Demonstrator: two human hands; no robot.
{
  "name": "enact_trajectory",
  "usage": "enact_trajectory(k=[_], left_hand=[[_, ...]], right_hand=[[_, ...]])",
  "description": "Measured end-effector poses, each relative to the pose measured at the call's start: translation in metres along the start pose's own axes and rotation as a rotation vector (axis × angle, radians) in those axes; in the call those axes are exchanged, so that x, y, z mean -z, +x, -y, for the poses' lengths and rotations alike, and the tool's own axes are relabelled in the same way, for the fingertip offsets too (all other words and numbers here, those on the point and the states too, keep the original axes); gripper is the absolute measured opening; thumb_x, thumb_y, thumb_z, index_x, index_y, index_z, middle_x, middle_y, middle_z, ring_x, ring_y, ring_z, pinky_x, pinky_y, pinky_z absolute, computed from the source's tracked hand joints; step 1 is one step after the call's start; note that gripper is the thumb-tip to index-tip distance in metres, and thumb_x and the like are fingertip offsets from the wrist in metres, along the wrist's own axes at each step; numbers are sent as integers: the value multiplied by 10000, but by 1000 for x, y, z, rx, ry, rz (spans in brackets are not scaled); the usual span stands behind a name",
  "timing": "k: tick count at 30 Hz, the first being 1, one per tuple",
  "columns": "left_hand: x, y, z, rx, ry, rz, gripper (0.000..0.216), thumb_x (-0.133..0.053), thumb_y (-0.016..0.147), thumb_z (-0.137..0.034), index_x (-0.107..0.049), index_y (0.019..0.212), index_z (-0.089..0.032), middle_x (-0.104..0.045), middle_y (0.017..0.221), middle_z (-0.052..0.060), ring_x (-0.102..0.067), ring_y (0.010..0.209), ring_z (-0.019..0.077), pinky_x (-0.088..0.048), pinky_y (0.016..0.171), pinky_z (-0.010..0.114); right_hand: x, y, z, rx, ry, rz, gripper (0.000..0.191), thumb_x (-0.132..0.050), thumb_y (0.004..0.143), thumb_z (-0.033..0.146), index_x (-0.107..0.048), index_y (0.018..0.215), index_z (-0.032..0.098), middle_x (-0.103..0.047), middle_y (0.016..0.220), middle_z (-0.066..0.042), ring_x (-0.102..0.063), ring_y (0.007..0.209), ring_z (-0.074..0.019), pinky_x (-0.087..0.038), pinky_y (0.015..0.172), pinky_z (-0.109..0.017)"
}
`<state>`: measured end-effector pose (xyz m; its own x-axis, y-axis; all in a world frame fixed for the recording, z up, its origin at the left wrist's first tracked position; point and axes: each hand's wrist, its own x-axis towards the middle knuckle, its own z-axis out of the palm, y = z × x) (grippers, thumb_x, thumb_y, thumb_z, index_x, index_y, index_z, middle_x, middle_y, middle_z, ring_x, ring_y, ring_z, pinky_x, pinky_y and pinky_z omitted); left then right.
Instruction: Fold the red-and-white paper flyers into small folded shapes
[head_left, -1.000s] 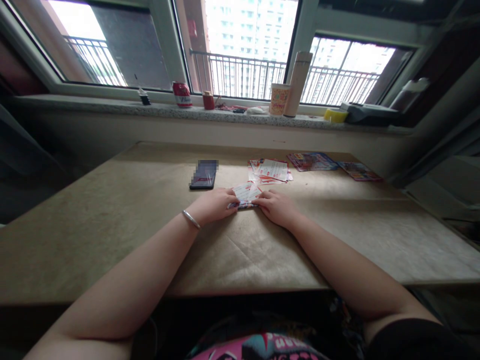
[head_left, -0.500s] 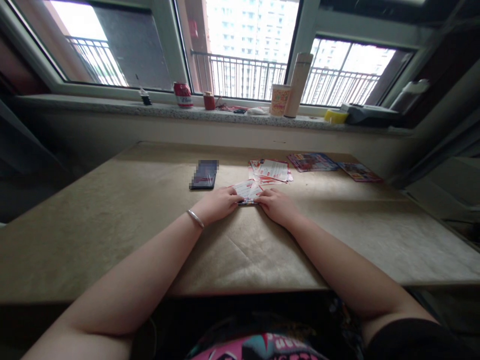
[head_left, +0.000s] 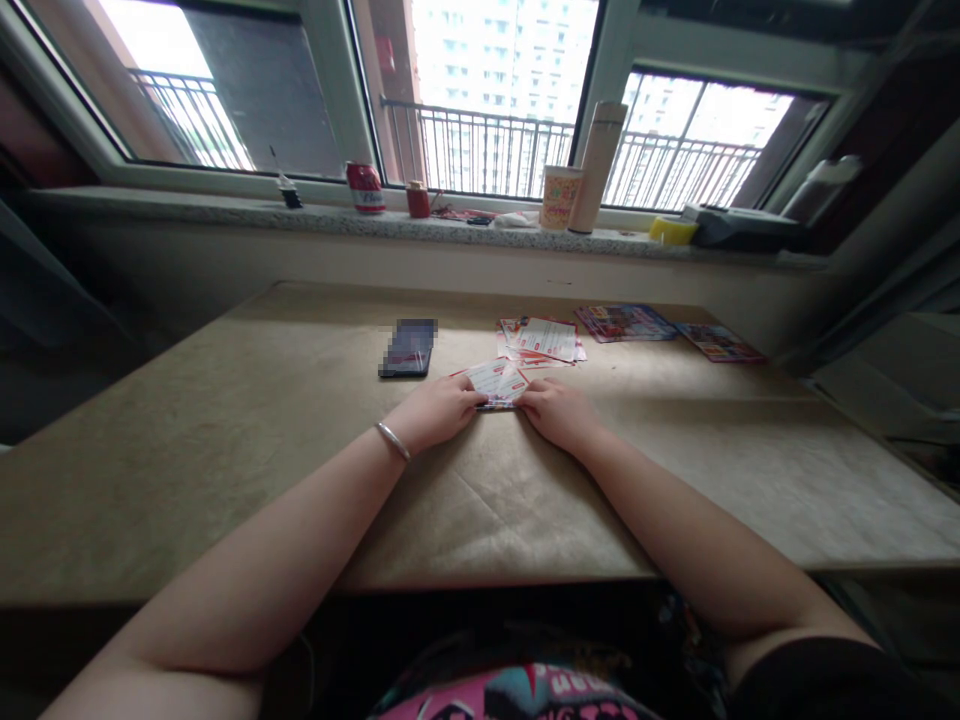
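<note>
Both hands rest at the middle of the table on a printed paper [head_left: 496,384] with white panels and red edging. Its near edge looks folded over. My left hand [head_left: 442,408] is closed on the left end of that edge, thumb on top. At the right end, my right hand [head_left: 556,412] pinches the same paper. Just behind it lies a loose pile of similar red-and-white papers [head_left: 547,340]. A dark phone-like device [head_left: 409,350], partly blurred out, lies to the left of the paper. The fingers under the paper are hidden.
Colourful printed booklets [head_left: 626,323] lie at the table's back right, with another colourful sheet [head_left: 720,342] beside them. On the windowsill [head_left: 450,228] stand a red can [head_left: 365,188], a red jar [head_left: 418,199], a patterned cup [head_left: 559,196] and a tall flask [head_left: 598,168].
My right hand has shifted very slightly to the right along the paper's near edge. The left hand stays in place, and the other things have not moved.
</note>
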<state>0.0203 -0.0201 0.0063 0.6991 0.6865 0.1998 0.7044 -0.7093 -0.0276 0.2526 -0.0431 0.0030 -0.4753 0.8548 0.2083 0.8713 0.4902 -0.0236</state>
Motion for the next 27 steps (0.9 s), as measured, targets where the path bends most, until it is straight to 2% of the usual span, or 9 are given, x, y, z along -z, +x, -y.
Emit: enact_trajectory(k=[7, 13, 27], left_hand=[[2, 0, 1, 15, -16, 22, 345, -414, 951, -283, -662, 1190, -285, -644, 1115, 64, -620, 1022, 196, -496, 891, 306], [3, 2, 9, -15, -50, 75, 326, -450, 938, -299, -690, 1141, -211, -660, 1166, 63, -609, 1091, 201, -464, 962, 285], [4, 1, 3, -16, 13, 32, 313, -425, 938, -297, -673, 1101, -195, -655, 1120, 84, -618, 1038, 213, -494, 912, 324]], right_hand=[[2, -1, 0, 11, -10, 15, 334, -412, 950, 279, -731, 1049, 267, -694, 1023, -47, -579, 990, -206, -438, 823, -298], [-1, -2, -1, 8, 15, 7, 331, -418, 948, 266, -723, 1079, 281, -695, 1058, -35, -575, 1006, -201, -437, 832, -293], [-4, 0, -2, 3, 26, -8, 327, -430, 950, 273, -722, 1095, 283, -700, 1073, -37, -573, 1016, -202, -442, 857, -296]])
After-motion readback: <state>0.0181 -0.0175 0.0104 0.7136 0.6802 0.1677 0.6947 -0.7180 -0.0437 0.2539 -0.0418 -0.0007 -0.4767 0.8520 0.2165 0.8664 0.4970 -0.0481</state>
